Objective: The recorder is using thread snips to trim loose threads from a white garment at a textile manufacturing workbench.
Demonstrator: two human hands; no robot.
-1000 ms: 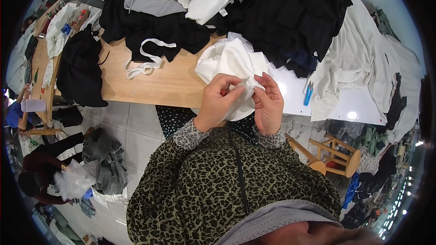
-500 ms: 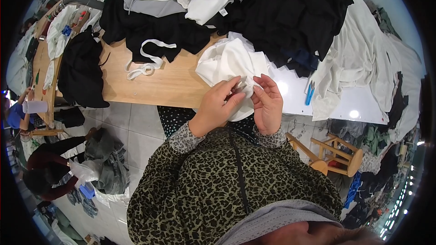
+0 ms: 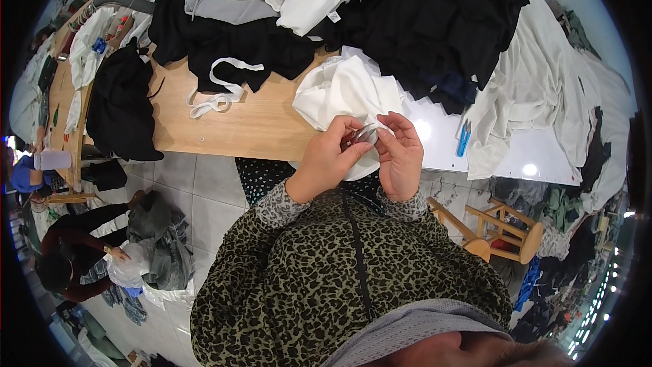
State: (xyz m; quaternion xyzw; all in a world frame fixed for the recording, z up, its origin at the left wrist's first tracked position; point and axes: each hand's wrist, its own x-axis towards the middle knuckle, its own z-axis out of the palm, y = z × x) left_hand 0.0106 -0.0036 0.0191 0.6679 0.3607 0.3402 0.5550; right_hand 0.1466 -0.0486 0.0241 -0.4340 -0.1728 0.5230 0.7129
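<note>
A white garment lies bunched at the near edge of the table, part of it hanging over the edge. My left hand is closed around small metal thread snips, their blades pointing right at the cloth. Between the thumb and fingers of my right hand a fold of the white garment is pinched. Both hands almost meet, and the exact spot under the blades is hidden by fingers.
Black garments are heaped across the back of the wooden table. A white strap lies to the left, blue-handled snips to the right. Wooden stools stand at lower right. A co-worker bends over bags at left.
My left hand has turned slightly, and the metal snips now show plainly between its fingers. My right hand stays almost still. The co-worker at left has shifted an arm over a pale bag.
</note>
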